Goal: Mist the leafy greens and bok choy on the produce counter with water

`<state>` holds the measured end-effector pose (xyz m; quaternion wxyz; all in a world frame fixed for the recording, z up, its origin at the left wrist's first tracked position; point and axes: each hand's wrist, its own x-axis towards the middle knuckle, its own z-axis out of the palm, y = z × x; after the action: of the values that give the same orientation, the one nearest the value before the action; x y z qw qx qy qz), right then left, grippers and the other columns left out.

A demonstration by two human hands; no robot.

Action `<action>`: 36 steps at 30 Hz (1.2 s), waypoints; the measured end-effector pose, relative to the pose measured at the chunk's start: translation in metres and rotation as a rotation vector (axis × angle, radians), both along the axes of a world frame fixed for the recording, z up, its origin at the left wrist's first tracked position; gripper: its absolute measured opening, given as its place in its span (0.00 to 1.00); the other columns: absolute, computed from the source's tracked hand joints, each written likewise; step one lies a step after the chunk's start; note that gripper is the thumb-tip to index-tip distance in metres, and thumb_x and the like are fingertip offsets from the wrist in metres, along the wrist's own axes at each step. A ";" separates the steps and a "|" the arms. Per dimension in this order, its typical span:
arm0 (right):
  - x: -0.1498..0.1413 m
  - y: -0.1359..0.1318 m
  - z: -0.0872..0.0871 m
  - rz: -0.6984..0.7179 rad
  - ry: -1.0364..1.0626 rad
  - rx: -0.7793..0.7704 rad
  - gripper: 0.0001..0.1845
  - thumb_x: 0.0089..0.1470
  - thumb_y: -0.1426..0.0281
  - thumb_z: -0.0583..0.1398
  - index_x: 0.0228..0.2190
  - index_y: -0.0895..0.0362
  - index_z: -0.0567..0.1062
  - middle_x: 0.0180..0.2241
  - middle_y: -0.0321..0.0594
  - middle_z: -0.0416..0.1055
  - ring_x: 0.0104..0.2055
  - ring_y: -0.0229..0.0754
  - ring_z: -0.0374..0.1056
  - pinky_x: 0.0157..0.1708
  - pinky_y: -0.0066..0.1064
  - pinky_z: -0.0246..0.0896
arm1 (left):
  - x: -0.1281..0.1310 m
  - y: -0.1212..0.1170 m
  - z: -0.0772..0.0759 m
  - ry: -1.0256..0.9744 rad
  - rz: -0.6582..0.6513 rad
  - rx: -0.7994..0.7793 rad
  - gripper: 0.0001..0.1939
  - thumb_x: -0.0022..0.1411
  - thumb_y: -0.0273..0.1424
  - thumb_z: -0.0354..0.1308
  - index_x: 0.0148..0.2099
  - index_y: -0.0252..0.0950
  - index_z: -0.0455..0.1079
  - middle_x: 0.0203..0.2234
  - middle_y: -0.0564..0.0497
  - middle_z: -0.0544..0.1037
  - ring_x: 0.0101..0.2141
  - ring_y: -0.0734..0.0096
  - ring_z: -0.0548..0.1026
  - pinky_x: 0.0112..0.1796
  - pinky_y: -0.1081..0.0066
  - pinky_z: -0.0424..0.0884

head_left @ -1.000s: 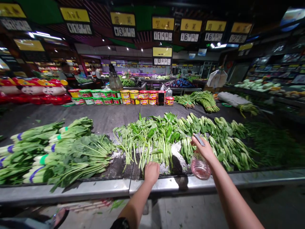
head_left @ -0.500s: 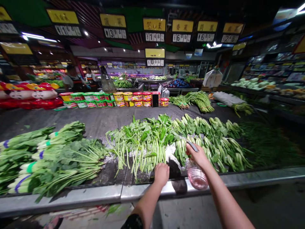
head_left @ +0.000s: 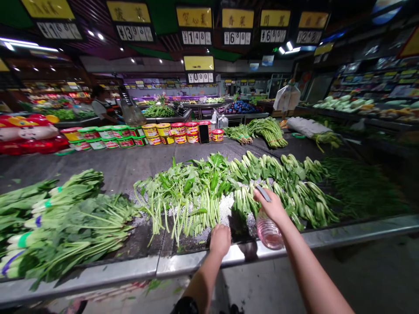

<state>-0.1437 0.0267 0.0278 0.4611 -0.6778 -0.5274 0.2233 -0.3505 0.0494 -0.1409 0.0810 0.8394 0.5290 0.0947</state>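
My right hand [head_left: 271, 205] is wrapped round the neck of a clear pink spray bottle [head_left: 270, 233] with a grey top. The bottle hangs upright above the stall's front edge, beside the bok choy [head_left: 291, 187]. Closed, with its knuckles up, my left hand [head_left: 220, 240] rests by the metal rim [head_left: 183, 264], just below the cut stem ends of the water spinach [head_left: 193, 187]. Its fingertips are turned away, so anything in them is hidden. The water spinach lies in a loose row, leaves to the back, on a perforated dark mat.
Leafy bunches with purple and green bands [head_left: 75, 218] lie at the left. Stacked tubs [head_left: 153, 133], a phone [head_left: 204, 133] and long green bundles [head_left: 266, 131] line the back. Price signs [head_left: 196, 26] hang overhead. A person [head_left: 104, 107] stands in the left background.
The view has turned slightly right, so the stall's goods appear further left. My right hand still holds the spray bottle, and my left hand stays closed by the rim, slightly lower relative to the stems.
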 end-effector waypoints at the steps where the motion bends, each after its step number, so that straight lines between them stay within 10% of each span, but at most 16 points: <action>1: 0.000 0.001 0.001 -0.008 0.005 -0.001 0.19 0.51 0.51 0.54 0.26 0.53 0.72 0.27 0.38 0.72 0.31 0.45 0.69 0.32 0.36 0.62 | 0.000 0.000 0.000 0.004 0.004 -0.002 0.20 0.67 0.30 0.38 0.38 0.34 0.72 0.36 0.45 0.74 0.41 0.61 0.69 0.46 0.62 0.62; 9: 0.007 0.003 -0.024 -0.030 0.033 -0.032 0.23 0.52 0.49 0.52 0.20 0.53 0.69 0.22 0.38 0.69 0.25 0.43 0.67 0.28 0.36 0.63 | 0.001 0.000 0.005 0.027 0.023 -0.008 0.18 0.66 0.28 0.39 0.36 0.34 0.71 0.34 0.45 0.74 0.40 0.62 0.69 0.45 0.64 0.62; 21: 0.032 -0.010 -0.028 -0.045 0.144 0.035 0.25 0.51 0.49 0.53 0.38 0.54 0.73 0.33 0.43 0.73 0.35 0.48 0.70 0.30 0.38 0.67 | 0.005 -0.002 0.008 0.052 0.050 -0.012 0.20 0.67 0.29 0.38 0.36 0.34 0.71 0.34 0.45 0.74 0.41 0.63 0.70 0.46 0.65 0.61; 36: 0.051 0.025 -0.026 -0.069 0.120 0.005 0.25 0.50 0.47 0.51 0.24 0.54 0.71 0.24 0.40 0.71 0.25 0.44 0.66 0.28 0.38 0.64 | 0.005 -0.001 0.008 0.043 0.067 0.003 0.20 0.67 0.30 0.37 0.35 0.35 0.71 0.34 0.45 0.75 0.40 0.63 0.70 0.44 0.65 0.61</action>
<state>-0.0926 0.0517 0.0014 0.5009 -0.6799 -0.4757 0.2460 -0.3451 0.0482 -0.1329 0.0653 0.8231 0.5583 0.0802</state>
